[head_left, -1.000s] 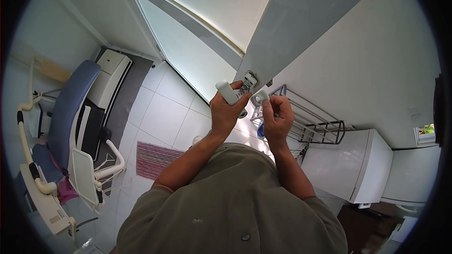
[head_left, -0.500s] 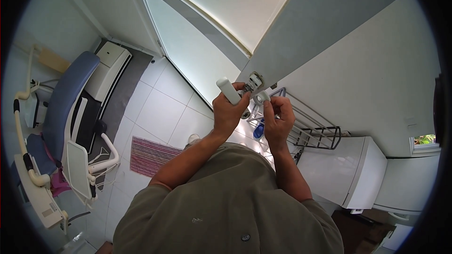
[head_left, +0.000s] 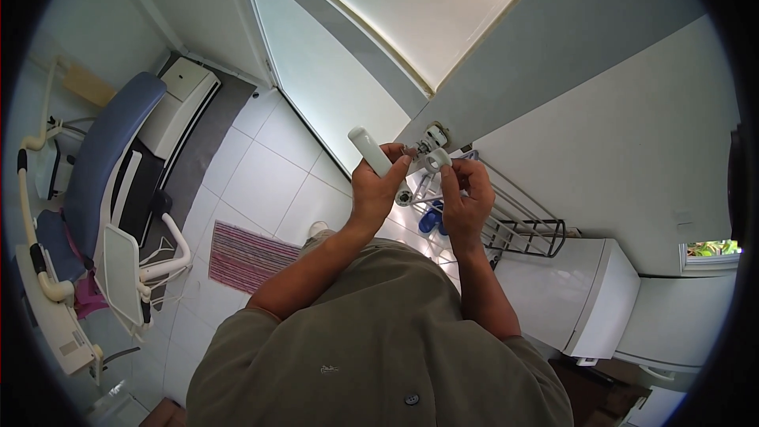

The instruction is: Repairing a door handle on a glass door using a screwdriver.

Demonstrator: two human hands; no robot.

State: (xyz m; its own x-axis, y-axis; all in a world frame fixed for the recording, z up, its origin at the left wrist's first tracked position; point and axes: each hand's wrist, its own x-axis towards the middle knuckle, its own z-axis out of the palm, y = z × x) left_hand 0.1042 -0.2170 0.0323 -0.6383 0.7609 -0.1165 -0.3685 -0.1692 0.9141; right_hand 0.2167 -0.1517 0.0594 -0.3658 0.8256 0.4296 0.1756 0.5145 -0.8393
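My left hand [head_left: 373,196] is closed round a white lever door handle [head_left: 368,150]. The handle's round socket end [head_left: 404,197] pokes out below the thumb. Its thumb and fingertips also reach a small metal lock part [head_left: 411,150], partly hidden by the fingers. Between thumb and fingers, my right hand [head_left: 468,204] pinches a white ring-shaped cover [head_left: 436,160], just in front of the lock. The white lock body [head_left: 435,136] sits in a cut-out in the grey edge of the door [head_left: 506,71]. Whether the ring touches the lock, I cannot tell.
Beyond my right hand stands a metal rack [head_left: 526,221] with blue footwear [head_left: 432,220] beside it. A white cabinet [head_left: 553,292] is at right. At left are a blue padded dental chair [head_left: 111,150] with its arms and a striped mat [head_left: 249,257] on white tiles.
The handle has tilted in my left hand, and its socket end shows more plainly. The ring has turned, showing its opening, and is closer to the left fingertips. The view has shifted slightly.
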